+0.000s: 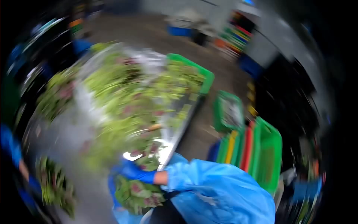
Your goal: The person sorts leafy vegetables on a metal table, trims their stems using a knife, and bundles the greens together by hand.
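Observation:
Both my hands wear blue gloves and are close together at the near edge of a metal table [74, 128]. My right hand [135, 171] is closed over a bunch of red-and-green leafy amaranth [138, 195]. Leaves spread below that hand, toward my body. Along the bunch's left side, my left hand [113, 184] is closed against it, its fingers blurred and partly hidden. Just beyond my hands lies a long heap of loose amaranth [126, 86], pale green stems mixed with reddish leaves. The whole view is smeared by motion.
A green crate [209, 80] sits at the table's far end. To the right stand nested colored crates [266, 156] and a smaller green crate [228, 112]. At left, a co-worker's gloved hand [33, 183] is beside another amaranth bunch [56, 186].

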Motion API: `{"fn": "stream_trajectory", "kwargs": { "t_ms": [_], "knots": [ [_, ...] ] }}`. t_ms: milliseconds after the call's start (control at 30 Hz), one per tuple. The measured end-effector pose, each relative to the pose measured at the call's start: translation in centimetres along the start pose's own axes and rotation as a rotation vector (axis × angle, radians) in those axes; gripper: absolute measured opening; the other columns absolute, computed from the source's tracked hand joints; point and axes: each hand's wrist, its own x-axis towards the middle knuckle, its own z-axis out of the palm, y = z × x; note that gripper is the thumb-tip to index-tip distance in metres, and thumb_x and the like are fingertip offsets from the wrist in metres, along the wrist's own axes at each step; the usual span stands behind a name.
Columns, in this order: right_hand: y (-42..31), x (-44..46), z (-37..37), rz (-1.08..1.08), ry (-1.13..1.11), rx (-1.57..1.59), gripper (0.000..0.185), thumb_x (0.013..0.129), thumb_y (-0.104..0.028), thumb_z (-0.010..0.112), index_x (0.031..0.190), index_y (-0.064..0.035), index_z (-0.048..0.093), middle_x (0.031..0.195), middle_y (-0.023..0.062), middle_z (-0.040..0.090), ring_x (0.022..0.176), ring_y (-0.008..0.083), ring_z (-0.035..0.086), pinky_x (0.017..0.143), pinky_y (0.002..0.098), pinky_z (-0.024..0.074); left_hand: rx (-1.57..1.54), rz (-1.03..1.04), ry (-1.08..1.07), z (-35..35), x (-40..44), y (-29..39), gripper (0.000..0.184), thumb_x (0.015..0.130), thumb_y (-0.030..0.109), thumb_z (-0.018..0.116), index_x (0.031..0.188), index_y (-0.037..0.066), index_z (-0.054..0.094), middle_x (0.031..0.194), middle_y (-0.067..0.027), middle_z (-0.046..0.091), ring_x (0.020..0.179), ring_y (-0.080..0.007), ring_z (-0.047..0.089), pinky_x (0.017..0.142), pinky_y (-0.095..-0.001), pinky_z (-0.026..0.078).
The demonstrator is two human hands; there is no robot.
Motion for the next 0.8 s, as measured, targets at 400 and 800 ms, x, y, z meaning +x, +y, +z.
{"fn": "stream_trajectory", "kwargs": {
  "t_ms": [400,800],
  "knots": [
    [-3.3,0.4,-1.0,0.067,0.036,-0.238,0.065,0.087,-0.038,0.055,0.14,-0.0046,0.036,0.136,0.0269,0.042,0.126,0.0392,0.042,0.102,0.0435,0.0357,-0.139,-0.105,0.153,-3.3,2.3,0.3,0.026,0.088,0.007,0.054,0.114,0.004,0.055,0.114,-0.0109,0.059,0.105,-0.0195,0.057,0.088,-0.0312,0.046],
    [-3.1,-1.2,3.5,0.194,-0.221,0.153,0.061,0.093,-0.025,0.059,0.136,0.0042,0.028,0.111,0.0142,0.061,0.099,0.0211,0.06,0.085,0.0351,0.0474,0.029,-0.03,0.185,-7.0,-2.4,5.2,0.046,0.083,0.0,0.061,0.127,0.001,0.049,0.123,-0.0125,0.056,0.113,-0.0219,0.055,0.093,-0.0343,0.046]
  ]
}}
